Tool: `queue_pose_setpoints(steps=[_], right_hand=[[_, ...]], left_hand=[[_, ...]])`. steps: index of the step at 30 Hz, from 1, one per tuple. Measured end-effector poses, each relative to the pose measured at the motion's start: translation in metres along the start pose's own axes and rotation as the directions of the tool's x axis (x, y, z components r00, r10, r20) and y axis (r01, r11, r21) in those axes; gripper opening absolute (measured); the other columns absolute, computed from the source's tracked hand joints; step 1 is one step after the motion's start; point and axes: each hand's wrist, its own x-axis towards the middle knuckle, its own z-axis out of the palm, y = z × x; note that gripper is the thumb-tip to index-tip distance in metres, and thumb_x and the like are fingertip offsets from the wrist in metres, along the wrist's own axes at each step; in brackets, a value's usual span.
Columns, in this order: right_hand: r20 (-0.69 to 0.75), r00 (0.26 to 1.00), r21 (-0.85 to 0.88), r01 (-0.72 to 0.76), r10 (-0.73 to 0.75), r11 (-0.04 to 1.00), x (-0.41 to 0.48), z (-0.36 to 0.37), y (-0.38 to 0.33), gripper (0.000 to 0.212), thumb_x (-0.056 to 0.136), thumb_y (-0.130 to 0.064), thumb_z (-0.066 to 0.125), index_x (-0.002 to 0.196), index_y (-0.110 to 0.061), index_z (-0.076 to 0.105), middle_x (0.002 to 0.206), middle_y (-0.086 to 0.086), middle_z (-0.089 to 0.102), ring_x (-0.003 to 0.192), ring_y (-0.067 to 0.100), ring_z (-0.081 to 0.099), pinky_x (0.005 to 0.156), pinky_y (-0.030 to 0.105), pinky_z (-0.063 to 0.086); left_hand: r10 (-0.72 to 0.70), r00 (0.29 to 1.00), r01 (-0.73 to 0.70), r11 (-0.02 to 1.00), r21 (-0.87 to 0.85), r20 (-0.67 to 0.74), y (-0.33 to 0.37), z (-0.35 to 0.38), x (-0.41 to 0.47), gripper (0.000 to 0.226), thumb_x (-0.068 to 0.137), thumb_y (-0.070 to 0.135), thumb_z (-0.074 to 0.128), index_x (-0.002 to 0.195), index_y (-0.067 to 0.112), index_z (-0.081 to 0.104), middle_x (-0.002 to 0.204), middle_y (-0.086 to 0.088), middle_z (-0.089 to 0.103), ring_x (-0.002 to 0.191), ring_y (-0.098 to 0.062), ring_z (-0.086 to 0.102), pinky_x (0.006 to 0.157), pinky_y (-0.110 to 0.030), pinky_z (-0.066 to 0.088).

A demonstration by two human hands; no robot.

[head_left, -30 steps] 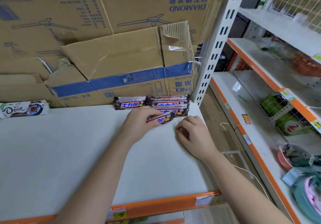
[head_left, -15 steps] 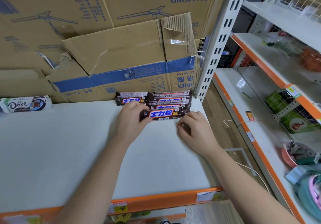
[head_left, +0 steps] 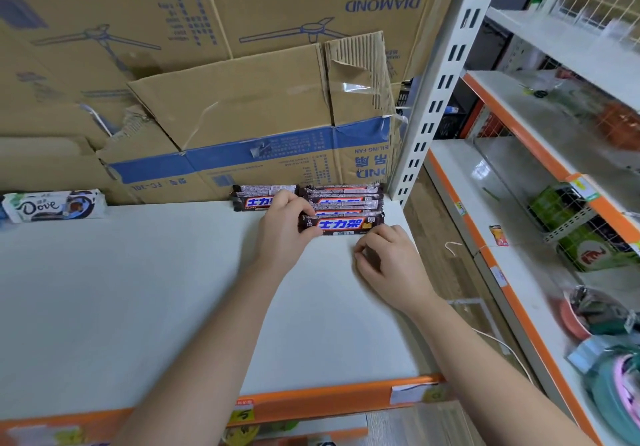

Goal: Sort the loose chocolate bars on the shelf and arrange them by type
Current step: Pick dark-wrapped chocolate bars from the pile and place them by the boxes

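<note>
Front Snickers bar [head_left: 343, 224] on the white shelf [head_left: 138, 290], its left end pinched by the left hand [head_left: 284, 234], right hand [head_left: 388, 262] curled, holding nothing, just before its right end

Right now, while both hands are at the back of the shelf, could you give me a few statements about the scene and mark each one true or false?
1. The left hand grips the left end of the front Snickers bar. True.
2. The Dove bar lies in the row at the right. False: the Dove bar lies far left on the shelf, apart from the other Snickers bars.
3. The right hand lifts a bar. False: the right hand rests curled on the shelf.
4. Cardboard boxes stand behind the shelf. True.
</note>
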Motion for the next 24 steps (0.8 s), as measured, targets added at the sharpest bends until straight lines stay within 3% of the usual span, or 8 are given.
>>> queue_pose_setpoints(steps=[5,12,17,24], right_hand=[[0.038,0.999,0.040,0.024,-0.025,0.999,0.007,-0.002,-0.013,0.014,0.082,-0.022,0.055,0.092,-0.016,0.061,0.090,-0.001,0.059,0.086,0.023,0.052,0.075,0.033,0.044],[0.071,0.984,0.113,0.154,-0.163,0.982,0.037,0.028,-0.091,0.018,0.084,-0.026,0.054,0.096,-0.016,0.063,0.093,-0.001,0.062,0.092,0.022,0.055,0.080,0.032,0.043],[0.104,0.952,0.178,0.267,-0.288,0.947,0.050,0.083,-0.193,0.012,0.087,-0.026,0.060,0.098,-0.020,0.062,0.097,-0.005,0.061,0.095,0.017,0.053,0.079,0.027,0.042],[0.128,0.885,0.278,0.401,-0.448,0.873,0.049,0.166,-0.373,0.016,0.085,-0.016,0.060,0.100,-0.016,0.064,0.098,0.001,0.062,0.095,0.022,0.056,0.080,0.033,0.045]], left_hand=[[0.024,0.999,-0.021,0.994,0.103,-0.029,-0.012,-0.021,-0.011,0.027,0.079,0.017,0.071,0.104,0.014,0.062,0.109,-0.001,0.058,0.089,-0.021,0.060,0.077,-0.036,0.050],[-0.043,0.995,0.070,0.944,0.322,-0.090,-0.059,-0.100,-0.057,0.020,0.089,0.026,0.057,0.107,0.020,0.063,0.111,0.002,0.062,0.102,-0.021,0.058,0.081,-0.033,0.044],[-0.113,0.978,0.176,0.895,0.411,-0.173,-0.109,-0.184,-0.112,0.021,0.089,0.027,0.057,0.108,0.020,0.064,0.109,0.001,0.064,0.101,-0.024,0.058,0.085,-0.036,0.044],[-0.216,0.922,0.357,0.797,0.488,-0.322,-0.205,-0.330,-0.211,0.023,0.087,0.030,0.059,0.108,0.023,0.063,0.107,0.001,0.065,0.101,-0.024,0.059,0.084,-0.038,0.041]])
